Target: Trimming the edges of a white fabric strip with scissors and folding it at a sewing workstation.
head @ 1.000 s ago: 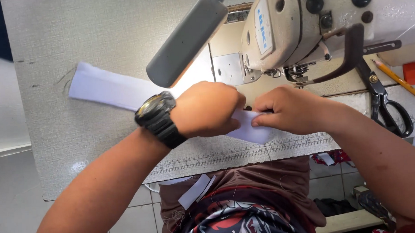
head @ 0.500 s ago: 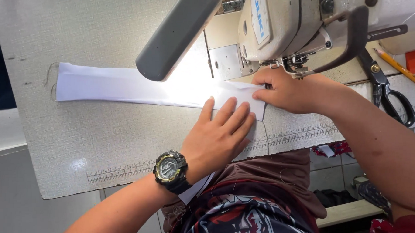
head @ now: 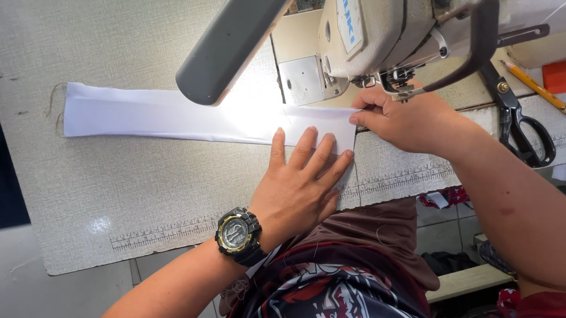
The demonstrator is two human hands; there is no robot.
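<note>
**Fabric strip lying crosswise at the needle**

The sewing machine (head: 379,27) is standing over the white fabric strip (head: 166,113), whose long axis is running leftward across the table (head: 106,198). The left hand (head: 297,184) is pressing flat, fingers spread, on the strip's near end; the right hand (head: 408,118) is pinching that end beside the presser foot.

sewing workshop. industrial sewing machine (head: 404,26) bolted at far right of a worn grey worktable (head: 138,184) with a ruler scale printed along its near edge, grey lamp (head: 233,43) over it. black scissors (head: 516,117), yellow pencil (head: 537,87) to the right. white fabric strip (head: 166,113) lying flat across the table.
</note>
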